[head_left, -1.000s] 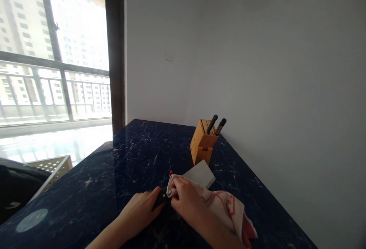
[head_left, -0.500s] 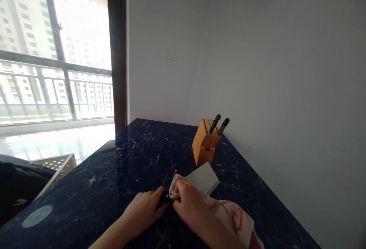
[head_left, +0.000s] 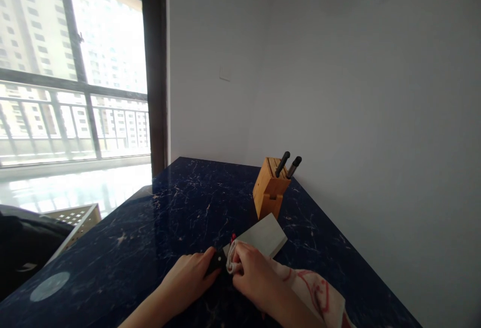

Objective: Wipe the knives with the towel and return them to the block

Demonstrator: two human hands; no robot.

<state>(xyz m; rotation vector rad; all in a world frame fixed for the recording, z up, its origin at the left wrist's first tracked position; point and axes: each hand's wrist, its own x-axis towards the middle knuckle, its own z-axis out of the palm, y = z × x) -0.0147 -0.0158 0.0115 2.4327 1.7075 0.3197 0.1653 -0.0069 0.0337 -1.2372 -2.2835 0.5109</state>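
A cleaver (head_left: 265, 233) with a broad pale blade is held low over the dark marbled table, its blade pointing away to the right. My left hand (head_left: 190, 274) is closed around its black handle. My right hand (head_left: 253, 270) pinches a white towel with red markings (head_left: 313, 288) against the blade close to the handle. Part of the towel trails to the right under my right forearm. A small red bit (head_left: 233, 236) shows at the towel's upper edge. The towel and my right hand hide the near part of the blade.
Just beyond the blade stands a wooden knife block (head_left: 268, 190) with two black-handled knives in it. A round pale disc (head_left: 49, 286) lies at the table's left. Beside the table are a perforated crate (head_left: 77, 216) and something black (head_left: 28, 248). A wall borders the right side.
My right hand and the towel have slid slightly right along the blade, away from the handle. More of the blade beside the handle shows now. My left hand has hardly moved.
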